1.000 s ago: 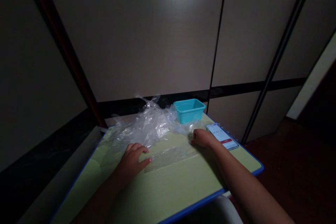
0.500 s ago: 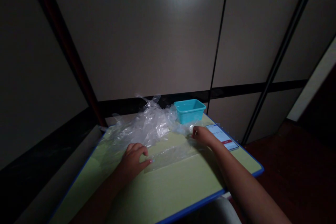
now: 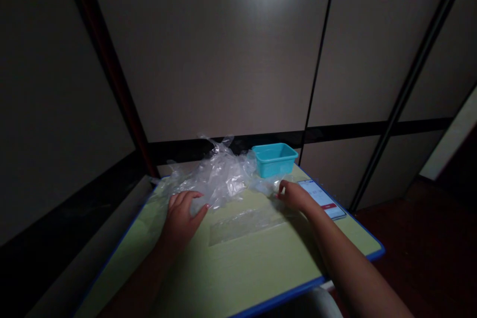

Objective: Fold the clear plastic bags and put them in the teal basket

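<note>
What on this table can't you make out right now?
Head view throughout:
Right hand: whether it pinches anything; its own curl hides contact.
Phone: part of its left edge, behind that wrist; small screen text, too blurred.
Teal container: its floor, behind the near wall.
Plastic pile: piece count, overlapped.

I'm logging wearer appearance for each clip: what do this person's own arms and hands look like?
The left hand and right hand are bare, without gloves. The left forearm and right forearm show no sleeve, watch or bracelet. No ring or marking shows, though dim light hides fine detail.
</note>
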Demonstrator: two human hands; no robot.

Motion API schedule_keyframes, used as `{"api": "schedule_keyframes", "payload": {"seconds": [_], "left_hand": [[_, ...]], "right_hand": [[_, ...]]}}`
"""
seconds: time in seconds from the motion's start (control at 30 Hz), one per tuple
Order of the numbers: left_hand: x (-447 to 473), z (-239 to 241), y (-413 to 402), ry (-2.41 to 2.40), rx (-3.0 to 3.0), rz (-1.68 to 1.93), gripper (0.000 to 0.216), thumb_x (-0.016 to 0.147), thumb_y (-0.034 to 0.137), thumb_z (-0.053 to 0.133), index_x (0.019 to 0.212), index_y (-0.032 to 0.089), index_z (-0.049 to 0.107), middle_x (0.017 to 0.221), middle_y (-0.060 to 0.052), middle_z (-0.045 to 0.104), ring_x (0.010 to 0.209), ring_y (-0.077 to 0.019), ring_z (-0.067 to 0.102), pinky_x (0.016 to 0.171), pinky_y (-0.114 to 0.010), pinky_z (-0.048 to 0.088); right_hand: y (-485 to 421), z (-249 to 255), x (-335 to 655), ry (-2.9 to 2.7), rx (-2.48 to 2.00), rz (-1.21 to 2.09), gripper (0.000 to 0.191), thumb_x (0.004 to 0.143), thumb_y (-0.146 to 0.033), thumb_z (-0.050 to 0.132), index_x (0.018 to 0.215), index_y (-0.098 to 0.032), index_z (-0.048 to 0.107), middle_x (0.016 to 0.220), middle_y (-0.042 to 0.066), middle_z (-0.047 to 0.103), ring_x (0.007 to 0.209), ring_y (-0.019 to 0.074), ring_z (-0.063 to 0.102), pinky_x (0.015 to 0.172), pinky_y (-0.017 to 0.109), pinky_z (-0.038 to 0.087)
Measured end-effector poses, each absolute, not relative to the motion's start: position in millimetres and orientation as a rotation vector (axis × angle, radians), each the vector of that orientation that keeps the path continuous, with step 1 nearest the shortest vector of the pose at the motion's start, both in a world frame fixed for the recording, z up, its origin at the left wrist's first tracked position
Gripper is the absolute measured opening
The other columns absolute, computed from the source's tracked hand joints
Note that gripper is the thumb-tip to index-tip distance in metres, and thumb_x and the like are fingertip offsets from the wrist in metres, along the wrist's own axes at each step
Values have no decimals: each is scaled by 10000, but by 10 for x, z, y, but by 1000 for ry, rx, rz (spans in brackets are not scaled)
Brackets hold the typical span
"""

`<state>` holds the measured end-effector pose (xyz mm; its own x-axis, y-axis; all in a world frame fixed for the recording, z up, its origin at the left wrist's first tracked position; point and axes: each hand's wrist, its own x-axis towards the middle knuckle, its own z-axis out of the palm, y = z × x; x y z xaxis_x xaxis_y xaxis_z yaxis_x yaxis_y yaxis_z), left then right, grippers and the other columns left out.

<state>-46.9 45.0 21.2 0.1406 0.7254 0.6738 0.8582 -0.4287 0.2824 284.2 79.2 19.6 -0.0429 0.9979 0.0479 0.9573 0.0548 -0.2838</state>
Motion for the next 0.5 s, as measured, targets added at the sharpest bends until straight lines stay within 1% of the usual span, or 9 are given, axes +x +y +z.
{"api": "schedule_keyframes", "payload": {"seconds": [0.1,0.27,0.33,0.5], "left_hand": [[-482,182,459,-1678,-2168,-1149,210,719,356,552,868,212,522,894,-39,584,886,-242,506,831,-374,368],[-376,53,413,-1764,-2445,-849,162,678,366,615,712,218,557,785,-11,582,811,-215,503,763,-334,385],[-346,16,397,-1748,-2511,-778,165,675,368,627,713,219,567,788,-11,576,816,-212,493,747,-323,384],[-330,-32,404,-1706,-2533,-766,176,690,376,621,748,222,559,815,-11,559,834,-217,465,750,-327,364]], "right_hand": [[782,192,2823,-2126,-1986,252,250,759,-414,557,882,-198,582,848,77,650,716,178,571,535,229,289],[749,181,2780,-2193,-1937,292,268,768,-437,546,882,-200,595,836,67,650,702,170,565,534,226,292],[740,190,2780,-2198,-1919,300,270,776,-437,540,883,-196,595,819,65,648,693,169,563,532,226,292],[706,230,2761,-2193,-1815,317,248,798,-411,535,867,-179,591,805,61,642,689,157,552,551,222,304]]}}
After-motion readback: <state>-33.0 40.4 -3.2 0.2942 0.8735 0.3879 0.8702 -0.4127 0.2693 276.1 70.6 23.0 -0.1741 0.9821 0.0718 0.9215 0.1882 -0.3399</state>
